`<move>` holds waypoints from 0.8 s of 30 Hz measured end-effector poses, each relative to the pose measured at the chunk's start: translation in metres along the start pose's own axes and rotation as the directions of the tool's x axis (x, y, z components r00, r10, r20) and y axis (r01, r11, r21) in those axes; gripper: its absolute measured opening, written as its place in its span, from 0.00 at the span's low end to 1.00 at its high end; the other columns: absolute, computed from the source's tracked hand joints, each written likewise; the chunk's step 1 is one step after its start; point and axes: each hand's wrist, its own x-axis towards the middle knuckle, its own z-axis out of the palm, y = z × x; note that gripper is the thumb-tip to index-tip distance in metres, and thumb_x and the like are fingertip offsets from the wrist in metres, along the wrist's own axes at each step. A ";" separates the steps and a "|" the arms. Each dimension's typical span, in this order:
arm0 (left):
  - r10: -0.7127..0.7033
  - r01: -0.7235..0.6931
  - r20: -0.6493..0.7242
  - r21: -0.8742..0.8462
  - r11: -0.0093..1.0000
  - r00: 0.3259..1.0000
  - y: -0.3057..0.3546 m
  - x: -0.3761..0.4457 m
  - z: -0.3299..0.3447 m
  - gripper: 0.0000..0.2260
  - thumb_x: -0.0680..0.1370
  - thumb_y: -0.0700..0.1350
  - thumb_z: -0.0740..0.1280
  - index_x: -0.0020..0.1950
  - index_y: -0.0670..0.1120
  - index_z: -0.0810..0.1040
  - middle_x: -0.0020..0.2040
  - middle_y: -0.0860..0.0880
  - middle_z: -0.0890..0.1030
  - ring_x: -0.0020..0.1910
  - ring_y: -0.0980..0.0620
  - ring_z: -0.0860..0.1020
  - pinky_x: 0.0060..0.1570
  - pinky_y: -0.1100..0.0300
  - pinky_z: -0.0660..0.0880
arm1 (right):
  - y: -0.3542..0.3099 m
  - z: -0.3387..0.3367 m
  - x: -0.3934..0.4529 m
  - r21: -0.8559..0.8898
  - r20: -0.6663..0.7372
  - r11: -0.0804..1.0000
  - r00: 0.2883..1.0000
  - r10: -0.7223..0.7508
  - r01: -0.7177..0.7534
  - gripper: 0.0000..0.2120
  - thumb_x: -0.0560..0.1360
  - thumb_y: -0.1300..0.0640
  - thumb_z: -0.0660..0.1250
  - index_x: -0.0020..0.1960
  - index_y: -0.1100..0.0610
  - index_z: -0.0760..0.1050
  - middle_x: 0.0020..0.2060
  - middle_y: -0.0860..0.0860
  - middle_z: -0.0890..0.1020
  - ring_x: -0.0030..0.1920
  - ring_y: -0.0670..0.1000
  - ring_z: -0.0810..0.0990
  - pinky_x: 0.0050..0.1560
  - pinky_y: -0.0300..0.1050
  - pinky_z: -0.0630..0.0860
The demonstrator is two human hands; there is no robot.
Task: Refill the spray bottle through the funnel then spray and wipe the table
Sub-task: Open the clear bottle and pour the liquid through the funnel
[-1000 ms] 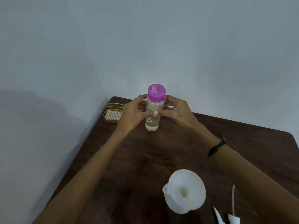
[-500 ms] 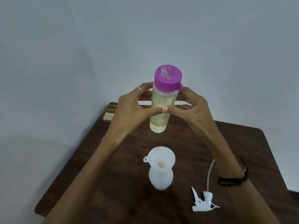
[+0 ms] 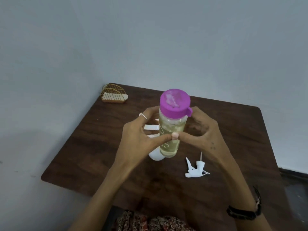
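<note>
Purple-capped clear plastic bottle of pale yellow liquid (image 3: pixel 171 129) hangs upright above the dark wooden surface (image 3: pixel 233 130), my left hand (image 3: pixel 141 139) and right hand (image 3: pixel 203 135) curled around it, thumbs meeting in front. Below, largely hidden, stands the white spray bottle with funnel (image 3: pixel 155 156); I judge uncapping here risks toppling it. White trigger sprayer head (image 3: pixel 195 169) lies beside it.
</note>
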 end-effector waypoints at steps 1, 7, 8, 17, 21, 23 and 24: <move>-0.007 0.007 0.005 0.001 1.000 1.000 -0.004 -0.008 0.003 0.24 0.60 0.55 0.77 0.53 0.64 0.72 0.48 0.62 0.81 0.51 0.64 0.78 0.43 0.72 0.76 | 0.005 0.001 -0.007 0.014 0.020 1.000 1.000 0.012 -0.012 0.25 0.65 0.50 0.74 0.60 0.54 0.76 0.52 0.49 0.80 0.54 0.53 0.80 0.54 0.57 0.78; -0.115 0.115 0.004 -0.025 0.993 0.993 -0.042 -0.050 0.024 0.24 0.59 0.56 0.75 0.52 0.63 0.73 0.49 0.62 0.80 0.47 0.64 0.79 0.41 0.72 0.75 | 0.041 0.010 -0.038 -0.087 0.137 0.995 0.989 0.059 -0.047 0.23 0.63 0.50 0.76 0.57 0.46 0.76 0.50 0.45 0.79 0.51 0.51 0.80 0.49 0.53 0.79; -0.131 0.132 0.008 -0.019 0.991 0.991 -0.049 -0.056 0.027 0.25 0.59 0.54 0.77 0.53 0.62 0.73 0.49 0.63 0.80 0.47 0.64 0.79 0.43 0.72 0.75 | 0.048 0.012 -0.043 -0.101 0.147 0.993 0.987 0.071 -0.056 0.23 0.63 0.49 0.76 0.57 0.44 0.76 0.49 0.44 0.79 0.51 0.51 0.80 0.48 0.51 0.79; -0.273 0.270 0.044 0.069 0.960 0.961 -0.102 -0.081 0.051 0.25 0.64 0.47 0.79 0.53 0.62 0.72 0.49 0.58 0.81 0.49 0.61 0.79 0.51 0.61 0.79 | 0.101 0.029 -0.070 -0.003 0.181 0.955 0.939 0.293 -0.297 0.23 0.64 0.55 0.78 0.58 0.47 0.76 0.53 0.48 0.81 0.55 0.49 0.80 0.57 0.52 0.78; -0.298 0.293 0.040 0.100 0.951 0.954 -0.116 -0.085 0.056 0.24 0.64 0.51 0.78 0.56 0.57 0.73 0.50 0.58 0.80 0.51 0.59 0.80 0.52 0.60 0.79 | 0.112 0.034 -0.076 0.034 0.164 0.940 0.930 0.329 -0.339 0.24 0.65 0.61 0.78 0.59 0.53 0.77 0.53 0.51 0.81 0.55 0.51 0.80 0.57 0.52 0.78; -0.312 0.307 0.043 0.097 0.947 0.949 -0.123 -0.086 0.057 0.24 0.64 0.51 0.78 0.57 0.55 0.74 0.50 0.57 0.81 0.51 0.58 0.80 0.52 0.60 0.79 | 0.116 0.036 -0.077 0.041 0.163 0.932 0.923 0.349 -0.360 0.24 0.65 0.61 0.77 0.59 0.52 0.77 0.52 0.50 0.81 0.55 0.51 0.80 0.57 0.51 0.78; -0.319 0.314 0.047 0.093 0.945 0.947 -0.125 -0.086 0.057 0.24 0.64 0.51 0.78 0.57 0.55 0.73 0.50 0.57 0.80 0.52 0.58 0.80 0.51 0.61 0.79 | 0.117 0.038 -0.077 0.042 0.161 0.930 0.921 0.354 -0.364 0.24 0.65 0.61 0.77 0.59 0.52 0.77 0.52 0.50 0.81 0.55 0.51 0.80 0.56 0.50 0.78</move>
